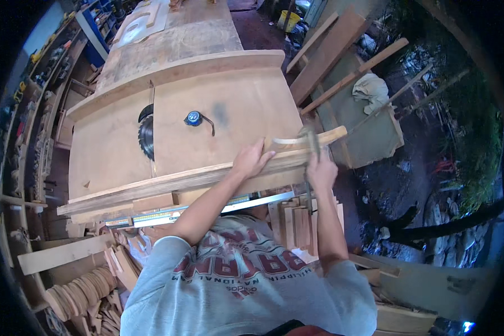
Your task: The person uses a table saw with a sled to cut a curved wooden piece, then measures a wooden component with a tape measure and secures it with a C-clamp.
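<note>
My left hand (252, 161) is closed on the left end of a light wooden piece (336, 135) with a curved edge, at the right end of the sled's near fence (207, 177). My right hand (321, 171) grips a metal clamp (311, 140), slightly blurred, that stands around the wooden piece and the fence. The clamp's lower part hangs below the fence edge. Farther in on the plywood sled (235, 95), a blue tape measure (194, 118) lies with a dark strap. To its left, a circular saw blade (146, 137) rises through a slot.
A metal straightedge (257, 201) lies along the near side, below the fence. Stacked wooden strips (291, 224) stand by my right forearm. Long boards (355, 75) lean at the right. Shelves (36, 123) line the left, with curved wooden cutouts (81, 291) at lower left.
</note>
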`<state>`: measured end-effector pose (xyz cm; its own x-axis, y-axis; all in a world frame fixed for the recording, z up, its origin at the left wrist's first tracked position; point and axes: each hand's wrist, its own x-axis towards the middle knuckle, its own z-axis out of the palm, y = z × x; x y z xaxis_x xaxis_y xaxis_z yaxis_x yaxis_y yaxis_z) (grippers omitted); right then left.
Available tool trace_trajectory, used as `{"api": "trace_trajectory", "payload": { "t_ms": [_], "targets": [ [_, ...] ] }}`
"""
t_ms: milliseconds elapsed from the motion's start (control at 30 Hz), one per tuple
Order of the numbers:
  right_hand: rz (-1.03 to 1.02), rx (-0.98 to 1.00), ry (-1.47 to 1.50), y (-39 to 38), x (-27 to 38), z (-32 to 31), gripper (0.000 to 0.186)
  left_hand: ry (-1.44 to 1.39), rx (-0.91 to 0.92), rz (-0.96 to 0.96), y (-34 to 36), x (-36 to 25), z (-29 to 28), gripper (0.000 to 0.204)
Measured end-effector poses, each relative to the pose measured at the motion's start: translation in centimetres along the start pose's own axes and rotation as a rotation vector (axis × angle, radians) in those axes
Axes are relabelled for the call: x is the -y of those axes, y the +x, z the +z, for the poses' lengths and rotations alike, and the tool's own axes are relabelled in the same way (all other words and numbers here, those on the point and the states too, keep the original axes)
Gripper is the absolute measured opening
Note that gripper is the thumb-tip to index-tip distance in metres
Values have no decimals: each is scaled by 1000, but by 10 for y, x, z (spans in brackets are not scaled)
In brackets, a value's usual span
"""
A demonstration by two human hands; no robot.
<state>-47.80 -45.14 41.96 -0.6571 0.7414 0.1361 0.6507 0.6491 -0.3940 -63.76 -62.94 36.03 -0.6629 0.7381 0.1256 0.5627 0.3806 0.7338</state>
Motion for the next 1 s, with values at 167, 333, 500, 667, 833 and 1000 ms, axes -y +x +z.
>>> {"api": "trace_trajectory", "payload": {
  "t_ms": [167,333,500,667,833,1000],
  "targets": [
    [-102,-322,352,12,-22,-111,26,-92,90,-117,7,1,-10,54],
    [-123,-230,618,1,-44,-141,23,-89,-16,60,22,6,-52,45],
    [-34,-219,295,16,-46,-85,37,-308,-226,-3,-35,30,-131,39],
    [-579,-103,231,67,-1,-54,31,-355,-364,-234,-135,63,-249,28],
    [-568,402,92,149,59,38,28,-336,-527,-285,-215,88,-328,39],
    [-386,955,-79,202,86,167,29,-371,-547,-263,-272,138,-380,41]
  ]
}}
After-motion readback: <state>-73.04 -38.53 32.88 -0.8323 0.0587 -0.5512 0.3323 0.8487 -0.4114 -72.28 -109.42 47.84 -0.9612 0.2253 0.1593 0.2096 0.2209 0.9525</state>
